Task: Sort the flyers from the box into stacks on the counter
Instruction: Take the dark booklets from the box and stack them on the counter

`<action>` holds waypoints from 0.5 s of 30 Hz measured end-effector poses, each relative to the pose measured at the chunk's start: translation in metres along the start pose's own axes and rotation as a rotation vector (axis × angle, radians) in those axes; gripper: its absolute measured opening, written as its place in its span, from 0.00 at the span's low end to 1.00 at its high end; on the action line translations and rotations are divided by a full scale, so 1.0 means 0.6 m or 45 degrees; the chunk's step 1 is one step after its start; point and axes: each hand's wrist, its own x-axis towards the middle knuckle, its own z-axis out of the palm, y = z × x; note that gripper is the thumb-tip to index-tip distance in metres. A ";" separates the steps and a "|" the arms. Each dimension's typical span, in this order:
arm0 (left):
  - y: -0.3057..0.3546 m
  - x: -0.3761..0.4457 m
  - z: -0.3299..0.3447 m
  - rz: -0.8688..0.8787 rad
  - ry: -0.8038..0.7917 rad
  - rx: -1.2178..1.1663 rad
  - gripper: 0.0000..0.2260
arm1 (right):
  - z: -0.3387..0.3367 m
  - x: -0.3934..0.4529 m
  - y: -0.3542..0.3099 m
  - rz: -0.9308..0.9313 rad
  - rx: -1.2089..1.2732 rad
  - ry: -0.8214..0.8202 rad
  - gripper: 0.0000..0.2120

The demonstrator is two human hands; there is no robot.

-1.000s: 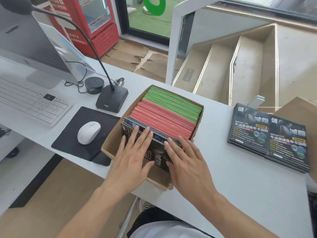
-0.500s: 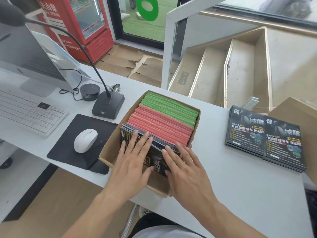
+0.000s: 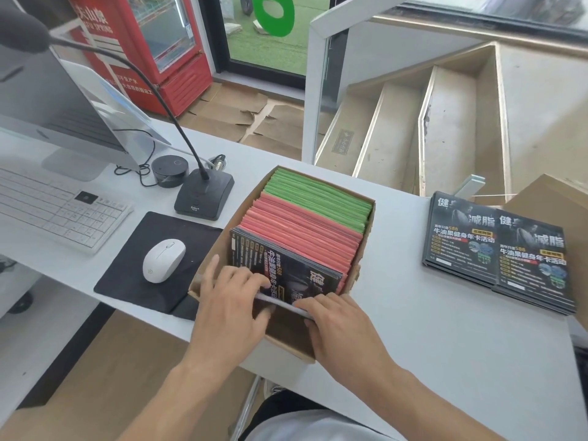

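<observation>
Seen from above, a white counter (image 3: 445, 361) is stretching left to right. Far left, a white keyboard (image 3: 57, 211) is lying beside a black mouse pad (image 3: 127, 275) with a white mouse (image 3: 164, 261) sitting on it, and a desk microphone (image 3: 203, 195) is standing just beyond. Near the middle, an open cardboard box (image 3: 358, 275) is holding flyers on edge: green flyers (image 3: 318, 195) at the far end, red flyers (image 3: 302, 233) in the middle, and black flyers (image 3: 283, 265) at the near end. Both hands are reaching into the near end of the box. The left hand (image 3: 232, 300) is curling its fingers over the near edge of the black bundle, gripping it, thumb spread outward. The right hand (image 3: 337, 326) is doing the same just beside it, fingertips hooked over the same edge. The black bundle is tilting up toward the viewer. Farther right, well apart from the box, two stacks of black flyers (image 3: 499, 249) are lying flat, side by side and touching.
</observation>
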 end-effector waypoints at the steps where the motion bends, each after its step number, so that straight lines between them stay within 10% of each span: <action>1: -0.004 0.006 -0.005 0.050 -0.083 0.049 0.12 | -0.003 0.002 -0.001 -0.010 0.012 -0.021 0.13; 9: 0.012 0.059 -0.140 0.245 -0.423 -0.422 0.12 | -0.120 0.010 -0.019 0.274 1.091 0.330 0.13; 15: 0.134 0.081 -0.141 -0.270 -0.264 -1.500 0.10 | -0.199 0.001 0.069 0.472 1.799 0.497 0.27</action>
